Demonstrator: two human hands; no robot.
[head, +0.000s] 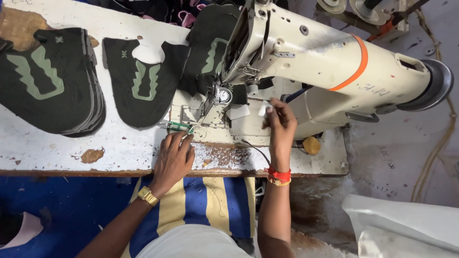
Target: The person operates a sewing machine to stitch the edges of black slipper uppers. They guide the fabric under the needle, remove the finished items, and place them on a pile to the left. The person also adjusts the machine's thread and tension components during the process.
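Resting on the worn white table (119, 148), the left hand (173, 160) lies half-curled, fingertips touching small green snips (180, 126) at the base of the cream sewing machine (306, 62); whether it grips them, cannot tell. Right hand (279, 125) pinches a small white scrap (263, 109) near the needle area. 1 dark shoe piece (141, 86) lies far left of the machine, a stack of shoe pieces (48, 81) further left.

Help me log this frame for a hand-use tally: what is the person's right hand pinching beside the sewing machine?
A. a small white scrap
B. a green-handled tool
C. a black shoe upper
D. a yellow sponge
A: the right hand pinches a small white scrap at its fingertips, close to the sewing machine.
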